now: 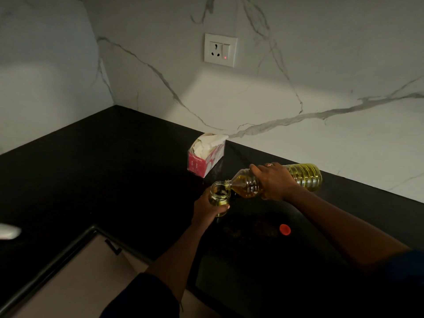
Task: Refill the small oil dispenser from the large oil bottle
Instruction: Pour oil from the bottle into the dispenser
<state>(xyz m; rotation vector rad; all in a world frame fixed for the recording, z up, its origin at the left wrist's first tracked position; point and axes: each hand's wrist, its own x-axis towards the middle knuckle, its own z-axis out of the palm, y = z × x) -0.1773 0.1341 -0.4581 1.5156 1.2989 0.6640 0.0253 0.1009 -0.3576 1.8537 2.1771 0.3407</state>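
Now pouring: large oil bottle (246, 185), neck at small oil dispenser (219, 196) mouth.
Right hand (275, 182): grips bottle; tilt gently.
Left hand (206, 208): wraps dispenser; hold upright.

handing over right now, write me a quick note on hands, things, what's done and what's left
Left hand grips the dispenser, upright, top open.
Right hand grips the bottle, tipped nearly flat, mouth at the dispenser's rim.
Red cap lies on the counter, nearer the person.
Done: bottle uncapped and tipped; some oil shows in the dispenser.
Left: finish filling, stand the bottle up, recap it.
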